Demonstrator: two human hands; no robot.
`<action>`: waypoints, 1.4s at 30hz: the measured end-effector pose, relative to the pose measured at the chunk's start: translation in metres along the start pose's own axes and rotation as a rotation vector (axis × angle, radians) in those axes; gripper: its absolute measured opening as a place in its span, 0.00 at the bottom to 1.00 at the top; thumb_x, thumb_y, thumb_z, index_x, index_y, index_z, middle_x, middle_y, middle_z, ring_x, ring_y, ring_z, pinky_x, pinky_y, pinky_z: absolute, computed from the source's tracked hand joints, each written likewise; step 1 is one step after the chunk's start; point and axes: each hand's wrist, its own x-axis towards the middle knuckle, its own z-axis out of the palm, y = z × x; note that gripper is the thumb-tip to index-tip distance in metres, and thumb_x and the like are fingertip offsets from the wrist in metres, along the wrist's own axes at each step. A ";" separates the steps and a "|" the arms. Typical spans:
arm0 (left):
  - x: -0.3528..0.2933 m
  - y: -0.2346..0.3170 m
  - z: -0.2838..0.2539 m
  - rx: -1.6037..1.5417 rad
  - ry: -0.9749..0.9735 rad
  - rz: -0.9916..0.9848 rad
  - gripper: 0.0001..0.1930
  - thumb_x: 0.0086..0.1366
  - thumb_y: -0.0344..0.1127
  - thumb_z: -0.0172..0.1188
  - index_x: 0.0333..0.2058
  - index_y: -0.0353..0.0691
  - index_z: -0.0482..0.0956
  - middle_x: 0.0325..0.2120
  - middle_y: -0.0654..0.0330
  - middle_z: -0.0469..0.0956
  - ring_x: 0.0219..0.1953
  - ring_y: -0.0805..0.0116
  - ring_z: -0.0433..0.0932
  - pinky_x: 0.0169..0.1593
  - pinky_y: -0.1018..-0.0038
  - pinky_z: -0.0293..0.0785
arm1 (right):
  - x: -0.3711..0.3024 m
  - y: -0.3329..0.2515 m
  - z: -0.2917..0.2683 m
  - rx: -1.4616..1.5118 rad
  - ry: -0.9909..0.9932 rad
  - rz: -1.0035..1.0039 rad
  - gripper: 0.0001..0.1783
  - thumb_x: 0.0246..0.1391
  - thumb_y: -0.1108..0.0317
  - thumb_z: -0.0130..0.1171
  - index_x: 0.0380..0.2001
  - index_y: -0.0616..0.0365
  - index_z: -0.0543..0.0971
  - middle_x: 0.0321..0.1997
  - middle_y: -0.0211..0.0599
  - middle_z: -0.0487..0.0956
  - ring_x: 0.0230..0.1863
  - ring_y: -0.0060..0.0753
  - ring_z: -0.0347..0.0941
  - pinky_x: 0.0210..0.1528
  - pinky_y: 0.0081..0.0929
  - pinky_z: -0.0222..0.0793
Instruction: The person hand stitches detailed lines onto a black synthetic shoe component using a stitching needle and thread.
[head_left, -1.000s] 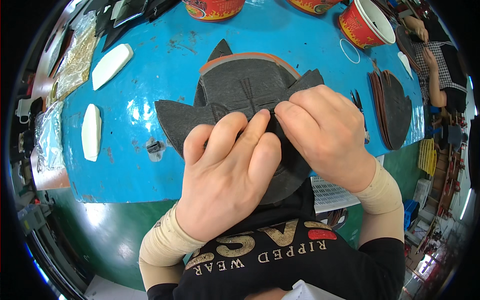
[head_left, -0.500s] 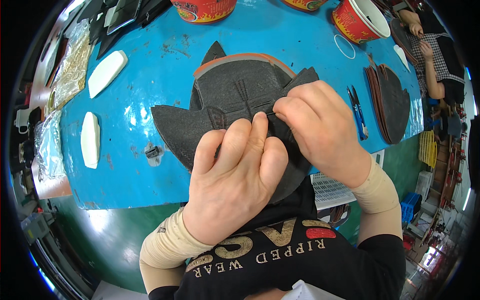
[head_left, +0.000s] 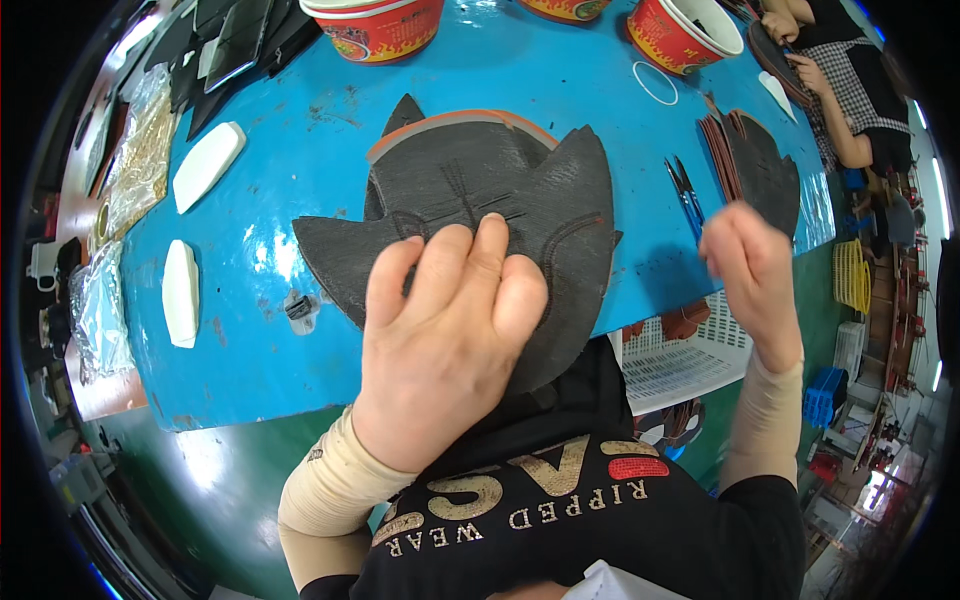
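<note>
Under my left hand [head_left: 450, 320] lies a black leather-like piece [head_left: 560, 200] with pointed flaps, stitched lines and an orange strip along its far edge. My fingers are bent and press on it, fingertips by the short parallel stitch lines near its middle. My right hand [head_left: 750, 270] is raised away from the piece, off to its right, just nearer than the blue-handled snips [head_left: 686, 195]. Its fingers are curled closed and smeared by motion. Whatever they may hold, such as a fine thread, does not show.
Beside the snips stands a stack of black pieces with brown edges [head_left: 755, 170]. Red paper tubs [head_left: 375, 30] and a white ring [head_left: 655, 84] sit farther back. White oval pads [head_left: 208, 165] lie at left. A co-worker's hands [head_left: 800, 65] show at far right.
My right hand has left the stitch lines and swung to the right, toward the snips. The right flap of the piece now lies spread out. My left hand stays pressed on it.
</note>
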 end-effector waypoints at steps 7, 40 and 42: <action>0.006 -0.004 -0.002 -0.075 0.029 0.016 0.11 0.53 0.25 0.60 0.36 0.40 0.74 0.44 0.60 0.79 0.44 0.62 0.74 0.54 0.62 0.62 | -0.081 0.036 0.015 -0.413 -0.100 -0.183 0.07 0.50 0.69 0.65 0.28 0.58 0.77 0.24 0.39 0.78 0.27 0.50 0.76 0.28 0.35 0.70; -0.001 -0.006 0.000 -0.170 0.022 -0.019 0.09 0.53 0.27 0.61 0.33 0.41 0.72 0.47 0.60 0.79 0.48 0.62 0.74 0.58 0.60 0.57 | 0.012 -0.081 0.024 0.962 -0.615 0.625 0.18 0.66 0.59 0.46 0.46 0.65 0.68 0.23 0.33 0.72 0.14 0.17 0.60 0.13 0.16 0.51; -0.001 -0.005 0.000 -0.187 0.011 -0.031 0.10 0.52 0.27 0.62 0.33 0.42 0.73 0.47 0.61 0.79 0.48 0.63 0.74 0.58 0.60 0.57 | 0.020 -0.080 0.027 0.977 -0.635 0.642 0.18 0.65 0.59 0.46 0.45 0.65 0.68 0.22 0.33 0.72 0.13 0.17 0.59 0.12 0.16 0.50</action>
